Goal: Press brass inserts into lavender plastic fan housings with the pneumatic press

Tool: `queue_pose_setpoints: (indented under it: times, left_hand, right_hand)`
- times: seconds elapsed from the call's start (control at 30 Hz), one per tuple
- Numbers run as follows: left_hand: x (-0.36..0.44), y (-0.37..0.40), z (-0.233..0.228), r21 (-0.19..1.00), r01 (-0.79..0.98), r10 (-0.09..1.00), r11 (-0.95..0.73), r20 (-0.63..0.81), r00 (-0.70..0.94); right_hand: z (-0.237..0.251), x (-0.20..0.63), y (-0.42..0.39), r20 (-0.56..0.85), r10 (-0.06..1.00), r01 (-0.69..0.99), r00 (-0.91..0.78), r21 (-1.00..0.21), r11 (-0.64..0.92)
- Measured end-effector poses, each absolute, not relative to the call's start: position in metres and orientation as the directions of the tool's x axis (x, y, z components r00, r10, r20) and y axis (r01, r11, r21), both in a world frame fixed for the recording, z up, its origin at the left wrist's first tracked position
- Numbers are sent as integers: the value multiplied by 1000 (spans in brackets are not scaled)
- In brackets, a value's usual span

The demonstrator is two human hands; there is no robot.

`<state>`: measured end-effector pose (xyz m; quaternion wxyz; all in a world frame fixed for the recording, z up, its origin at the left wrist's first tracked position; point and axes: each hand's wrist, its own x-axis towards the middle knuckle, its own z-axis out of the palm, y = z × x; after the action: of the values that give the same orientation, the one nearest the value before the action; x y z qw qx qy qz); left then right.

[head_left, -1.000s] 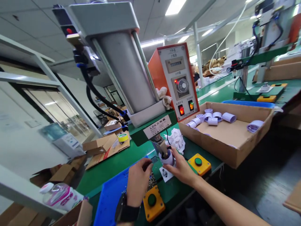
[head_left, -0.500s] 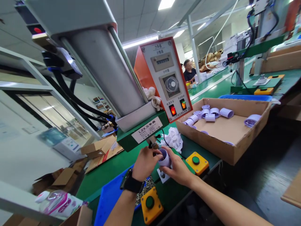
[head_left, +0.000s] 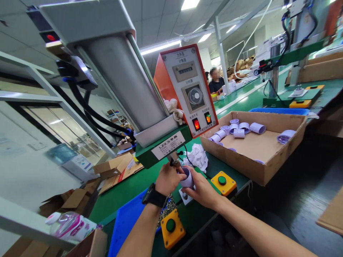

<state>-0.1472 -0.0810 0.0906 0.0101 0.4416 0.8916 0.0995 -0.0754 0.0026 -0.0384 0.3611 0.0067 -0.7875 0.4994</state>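
Both hands meet under the ram of a green pneumatic press (head_left: 163,144). My right hand (head_left: 202,191) grips a small pale lilac cup-shaped part (head_left: 187,178) from the side and below. My left hand (head_left: 169,177), with a black watch at the wrist, has its fingertips pinched at the part's open rim; whether they hold anything small is hidden. The part sits just above a white fixture plate (head_left: 184,196) on the green bench. Two yellow boxes with green push buttons flank the hands, one at the near left (head_left: 173,228) and one at the right (head_left: 223,182).
A cardboard box (head_left: 257,160) with several lilac parts stands right of the press. An orange control box (head_left: 187,89) rises behind. A blue tray (head_left: 125,225) with small metal pieces lies at the left. A crumpled white cloth (head_left: 198,157) lies behind the hands. Another person sits far back.
My left hand rose from the blue tray to the rim of the lilac part. My right hand kept its grip on the part, now lifted slightly off the fixture.
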Motion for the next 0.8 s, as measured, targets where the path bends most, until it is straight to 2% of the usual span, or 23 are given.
queue_pose_setpoints:
  times: [0.17,0.4,0.53,0.6,0.7,0.8]
  left_hand:
    - [-148,-80,88,205,788,795,580,66,-603]
    - [-149,-82,80,279,784,801,555,77,-594]
    - [-143,-89,89,339,768,795,543,89,-601]
    - [-137,-100,91,362,753,771,549,127,-624]
    - [-123,-129,76,379,722,688,578,249,-682]
    - [-104,-167,36,309,701,621,643,326,-713]
  right_hand:
    - [-43,-67,12,590,329,-232,-737,-678,697]
    - [-48,-35,46,621,430,-126,-655,-651,748]
    - [-58,-19,60,625,450,-14,-638,-594,805]
    - [-68,-13,64,619,441,41,-650,-551,833]
    - [-87,-7,66,616,401,35,-678,-517,855]
    - [-106,-4,65,650,358,-14,-671,-494,869]
